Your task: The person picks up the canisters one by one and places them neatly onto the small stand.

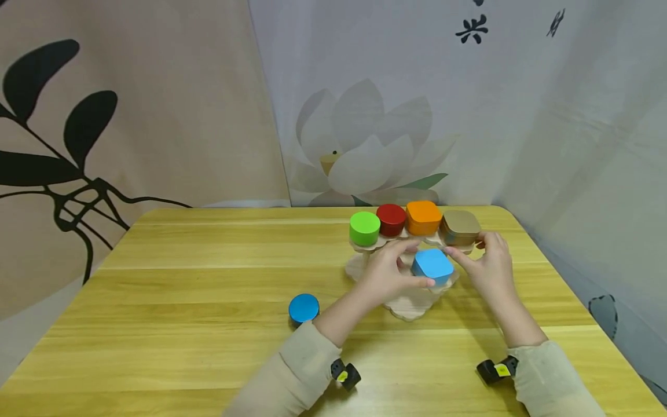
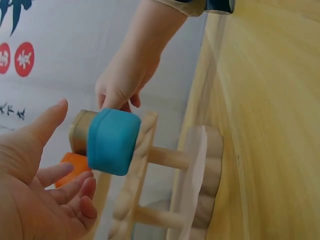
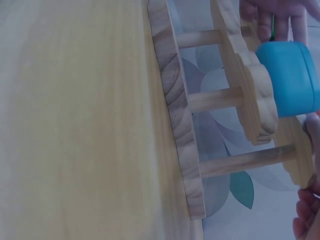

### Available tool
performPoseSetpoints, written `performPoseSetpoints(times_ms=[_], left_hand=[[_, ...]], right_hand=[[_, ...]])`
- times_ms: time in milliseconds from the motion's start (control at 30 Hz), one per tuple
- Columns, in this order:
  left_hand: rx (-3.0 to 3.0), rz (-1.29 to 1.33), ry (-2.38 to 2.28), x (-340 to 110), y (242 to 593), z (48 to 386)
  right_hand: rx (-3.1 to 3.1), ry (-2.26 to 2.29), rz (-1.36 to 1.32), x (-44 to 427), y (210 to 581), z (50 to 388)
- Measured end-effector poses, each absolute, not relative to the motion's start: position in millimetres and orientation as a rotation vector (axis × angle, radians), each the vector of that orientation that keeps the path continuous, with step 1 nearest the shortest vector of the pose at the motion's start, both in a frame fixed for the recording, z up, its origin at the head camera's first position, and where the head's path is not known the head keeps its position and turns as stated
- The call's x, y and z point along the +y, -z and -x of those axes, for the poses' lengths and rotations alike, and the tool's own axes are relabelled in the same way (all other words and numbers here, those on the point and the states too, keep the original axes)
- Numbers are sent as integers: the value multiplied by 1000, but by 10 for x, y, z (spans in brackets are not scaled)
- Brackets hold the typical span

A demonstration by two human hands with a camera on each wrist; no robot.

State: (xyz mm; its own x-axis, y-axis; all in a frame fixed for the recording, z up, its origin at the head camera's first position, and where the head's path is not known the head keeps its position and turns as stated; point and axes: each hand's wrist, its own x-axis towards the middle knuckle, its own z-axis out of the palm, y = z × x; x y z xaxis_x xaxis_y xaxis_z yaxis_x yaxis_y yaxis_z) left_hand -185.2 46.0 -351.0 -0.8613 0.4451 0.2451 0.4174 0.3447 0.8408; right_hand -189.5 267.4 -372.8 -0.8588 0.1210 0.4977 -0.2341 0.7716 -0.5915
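A light-blue rounded-square block [image 1: 433, 264] sits on the front shelf of a tiered wooden stand [image 1: 409, 306] with scalloped edges. My left hand [image 1: 384, 274] is at the block's left side, thumb and fingers spread around it; the left wrist view shows this hand [image 2: 47, 185] apart from the block [image 2: 114, 142]. On the other side, my right hand [image 1: 491, 267] reaches to the stand's right end, beside a gold rounded-square block [image 1: 461, 225]. Its thumb extends toward the blue block and its fingers are loosely bent. Whether these fingers touch the shelf is unclear.
On the stand's back shelf are a green round block [image 1: 365, 229], a dark-red round block [image 1: 391, 220] and an orange rounded-square block [image 1: 423, 218]. A blue round block [image 1: 304, 308] lies on the wooden table [image 1: 182, 324], near the left forearm. A printed curtain [image 1: 208, 104] hangs behind.
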Motion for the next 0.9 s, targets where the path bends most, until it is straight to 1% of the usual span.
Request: performPoseSetpoints(times_ms=[200, 500, 900], left_hand=[[2542, -930, -1594, 287, 3474, 1774], [2484, -806, -1616, -36, 3432, 1617], [2531, -766, -1645, -535, 3520, 1522]], right_hand=[[-2437, -919, -69, 2672, 3735, 1912], [-2443, -919, -64, 2679, 3739, 1912], [-2444, -918, -65, 2683, 3743, 1915]])
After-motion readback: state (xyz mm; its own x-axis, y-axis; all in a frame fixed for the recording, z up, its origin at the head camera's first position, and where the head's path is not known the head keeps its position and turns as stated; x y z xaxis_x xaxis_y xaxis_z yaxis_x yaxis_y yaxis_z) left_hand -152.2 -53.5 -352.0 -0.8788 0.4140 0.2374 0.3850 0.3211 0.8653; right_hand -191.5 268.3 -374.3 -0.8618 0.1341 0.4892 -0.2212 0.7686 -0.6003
